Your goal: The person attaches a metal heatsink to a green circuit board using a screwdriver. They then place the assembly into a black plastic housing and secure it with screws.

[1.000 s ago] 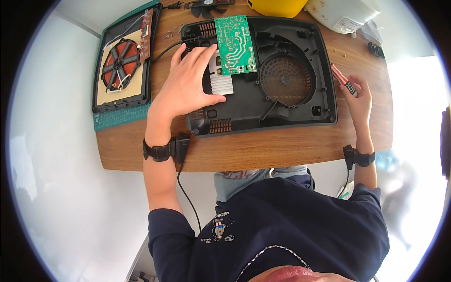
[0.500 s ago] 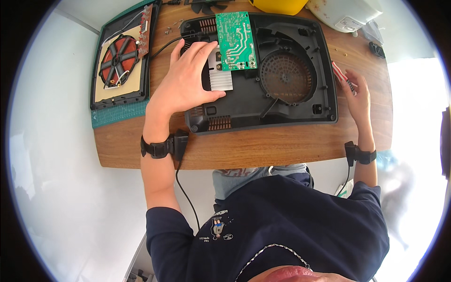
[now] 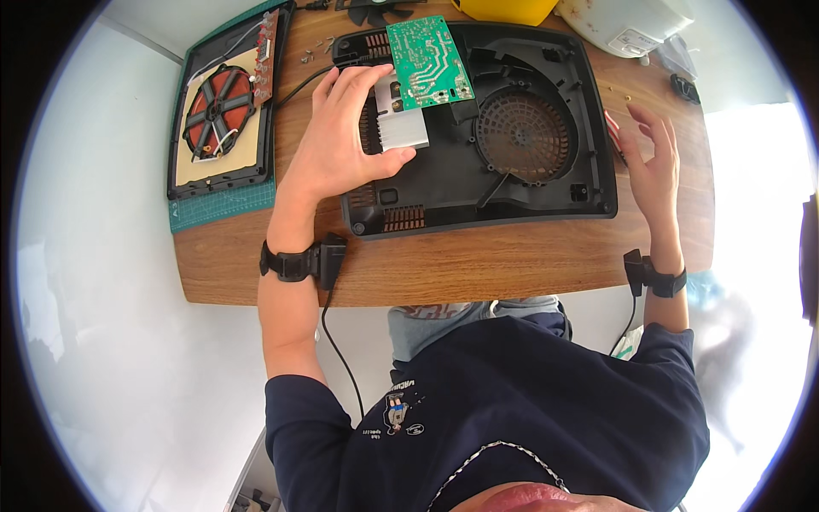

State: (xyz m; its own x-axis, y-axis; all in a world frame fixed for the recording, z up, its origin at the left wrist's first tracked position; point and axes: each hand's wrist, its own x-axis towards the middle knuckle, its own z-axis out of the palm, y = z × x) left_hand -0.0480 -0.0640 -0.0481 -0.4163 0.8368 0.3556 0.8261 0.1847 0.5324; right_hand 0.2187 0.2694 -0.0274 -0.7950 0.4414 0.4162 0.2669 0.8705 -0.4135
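Note:
My left hand (image 3: 331, 141) is closed around a silver finned heat sink (image 3: 403, 130), thumb at its near edge and fingertips by the board's left edge. A green circuit board (image 3: 426, 64) sits at the heat sink's far side, its soldered face up and slightly tilted. Both are over the left part of a black plastic housing (image 3: 444, 183) with a round fan grille (image 3: 525, 136). At the housing's right side my right hand (image 3: 655, 166) has its fingers apart. Beside them lies a slim red-and-white tool (image 3: 612, 128), partly hidden; its kind is unclear.
On a green cutting mat (image 3: 223, 206) at the left lies a black-framed panel (image 3: 181, 171) with a round coil (image 3: 217, 111). Loose screws (image 3: 317, 49) and a black fan (image 3: 375, 13) are beyond the housing. A yellow object (image 3: 508, 8) and white appliance (image 3: 627, 26) stand at the far right.
The circuit board and heat sink have shifted and turned slightly with my left hand. My right hand's fingers have come off the red-and-white tool. The housing has moved a little to the right.

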